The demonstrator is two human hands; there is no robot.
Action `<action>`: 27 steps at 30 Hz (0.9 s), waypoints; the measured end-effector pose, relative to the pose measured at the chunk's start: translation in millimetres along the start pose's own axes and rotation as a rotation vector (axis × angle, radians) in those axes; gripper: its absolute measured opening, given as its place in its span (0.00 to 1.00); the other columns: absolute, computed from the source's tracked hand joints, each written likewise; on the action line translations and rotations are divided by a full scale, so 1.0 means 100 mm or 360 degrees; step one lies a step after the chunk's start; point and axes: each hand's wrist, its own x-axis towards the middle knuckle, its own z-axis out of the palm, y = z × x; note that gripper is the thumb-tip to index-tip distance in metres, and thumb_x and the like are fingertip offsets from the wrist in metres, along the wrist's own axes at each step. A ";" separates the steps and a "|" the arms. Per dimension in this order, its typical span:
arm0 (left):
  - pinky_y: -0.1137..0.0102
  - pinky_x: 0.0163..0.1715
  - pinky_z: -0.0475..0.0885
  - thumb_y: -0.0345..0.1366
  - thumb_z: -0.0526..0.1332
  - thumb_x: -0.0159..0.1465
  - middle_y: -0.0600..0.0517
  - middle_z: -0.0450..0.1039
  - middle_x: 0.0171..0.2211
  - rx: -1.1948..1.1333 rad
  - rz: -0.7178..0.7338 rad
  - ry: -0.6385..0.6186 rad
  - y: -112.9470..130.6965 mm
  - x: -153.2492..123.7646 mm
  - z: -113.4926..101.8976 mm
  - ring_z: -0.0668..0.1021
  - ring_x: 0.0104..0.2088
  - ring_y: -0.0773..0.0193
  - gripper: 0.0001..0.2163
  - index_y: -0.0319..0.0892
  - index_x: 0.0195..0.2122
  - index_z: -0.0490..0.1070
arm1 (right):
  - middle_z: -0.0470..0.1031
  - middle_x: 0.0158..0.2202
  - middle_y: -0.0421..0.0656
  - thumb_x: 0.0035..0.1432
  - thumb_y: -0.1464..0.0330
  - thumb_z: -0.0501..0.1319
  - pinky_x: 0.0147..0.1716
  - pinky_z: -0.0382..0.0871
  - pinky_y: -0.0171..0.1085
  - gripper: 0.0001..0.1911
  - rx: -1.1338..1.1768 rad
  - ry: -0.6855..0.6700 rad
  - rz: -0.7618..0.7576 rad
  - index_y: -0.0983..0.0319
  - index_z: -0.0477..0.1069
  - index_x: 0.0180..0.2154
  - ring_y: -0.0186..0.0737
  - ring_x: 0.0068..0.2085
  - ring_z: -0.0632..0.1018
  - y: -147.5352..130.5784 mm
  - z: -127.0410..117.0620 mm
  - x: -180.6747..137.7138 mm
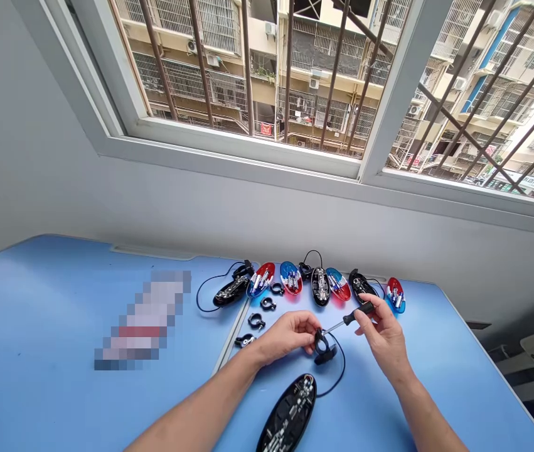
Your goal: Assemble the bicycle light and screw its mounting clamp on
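Observation:
My right hand grips a screwdriver by its black handle, and the shaft slants down to the left. Its tip meets a black ring clamp that my left hand pinches between thumb and fingers. Just under the clamp is a small black part, from which a black cable curves down to an oval black housing. That housing lies open-side up near the front edge of the view, with circuit parts showing inside.
Along the back lie several black housings with cables and several red-and-blue translucent covers holding batteries. Several loose ring clamps form a column left of my hands. A blurred-out patch covers something on the blue table. Behind stands a barred window.

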 end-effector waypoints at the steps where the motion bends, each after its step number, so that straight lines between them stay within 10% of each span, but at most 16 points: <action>1: 0.69 0.28 0.69 0.31 0.65 0.48 0.54 0.74 0.23 0.0001 -0.0001 0.0000 0.00 0.00 0.00 0.74 0.22 0.68 0.10 0.37 0.32 0.70 | 0.69 0.32 0.39 0.56 0.61 0.61 0.27 0.77 0.37 0.16 0.0003 -0.0004 -0.0008 0.57 0.68 0.46 0.35 0.30 0.73 0.00 0.00 0.00; 27: 0.69 0.27 0.69 0.29 0.64 0.47 0.54 0.74 0.23 -0.0010 -0.0009 -0.0003 0.00 0.00 0.01 0.74 0.21 0.68 0.09 0.37 0.31 0.70 | 0.69 0.29 0.41 0.59 0.55 0.54 0.22 0.71 0.35 0.16 -0.0522 -0.0159 0.0054 0.60 0.63 0.42 0.38 0.28 0.71 0.00 -0.07 0.02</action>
